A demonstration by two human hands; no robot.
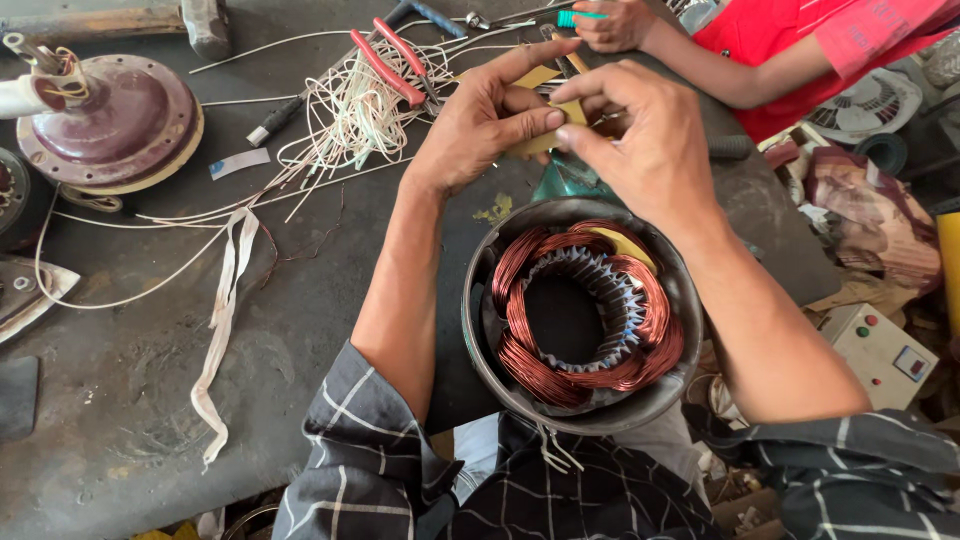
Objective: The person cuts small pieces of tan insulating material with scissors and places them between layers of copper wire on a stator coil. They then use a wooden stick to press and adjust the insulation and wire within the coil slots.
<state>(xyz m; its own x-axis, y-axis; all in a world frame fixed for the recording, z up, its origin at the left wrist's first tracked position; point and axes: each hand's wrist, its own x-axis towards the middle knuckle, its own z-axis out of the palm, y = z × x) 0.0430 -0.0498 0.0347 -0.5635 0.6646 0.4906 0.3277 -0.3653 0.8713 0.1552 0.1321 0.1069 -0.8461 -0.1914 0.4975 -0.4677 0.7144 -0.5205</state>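
Note:
My left hand (480, 125) and my right hand (645, 140) meet above the bench, both pinching a small piece of yellow insulating paper (545, 140). Just below them, against my lap, sits a round metal motor housing (480, 290) holding a stator with copper wire coils (520, 350) wound around a toothed steel core. A yellow paper strip (625, 243) is tucked into the coils at the upper right.
Red-handled pliers (390, 65) lie on a tangle of white wires (350, 115). A maroon fan motor (105, 120) stands at the far left. A white cloth strip (225, 310) trails across the dark bench. Another person's hand (610, 22) holds a tool at top.

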